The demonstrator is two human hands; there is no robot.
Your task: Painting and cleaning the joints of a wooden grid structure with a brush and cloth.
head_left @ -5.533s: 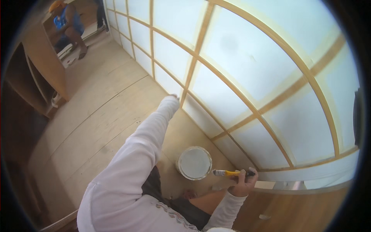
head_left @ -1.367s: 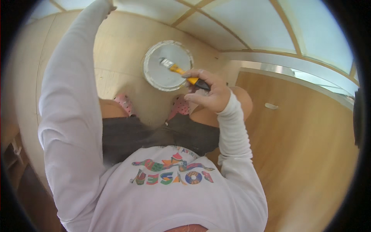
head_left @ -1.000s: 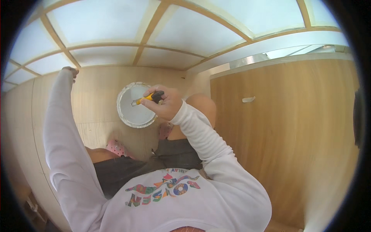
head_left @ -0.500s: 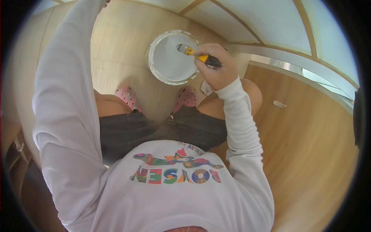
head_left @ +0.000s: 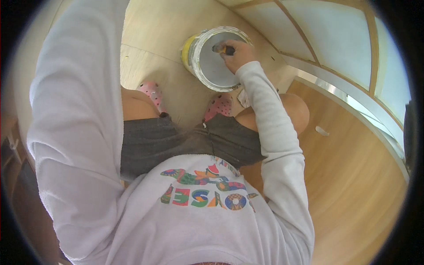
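Observation:
My right hand (head_left: pixel 243 54) is closed round a paintbrush (head_left: pixel 219 48) with a yellow and black handle. I hold the brush over the mouth of a yellow and white bucket (head_left: pixel 189 51), within its rim as seen from above. Pale grey-white paint (head_left: pixel 214 70) shows inside, and dried white smears coat the rim. Whether the bristles touch the paint, I cannot tell. My left arm (head_left: pixel 77 101) stretches up past the top edge at the left, so the hand itself lies outside the picture.
The bucket stands on a light wood-look floor (head_left: pixel 150 35) beyond my feet in pink spotted clogs (head_left: pixel 219 106). Framed white panels (head_left: pixel 335 35) rise at the far right. A wooden board (head_left: pixel 344 176) with a small white scrap (head_left: pixel 322 130) lies along my right side.
My right hand has moved farther away and lower over the bucket with the paintbrush. The view has shifted, so more of the bucket's yellow side shows. The fingers at the upper left have left the picture.

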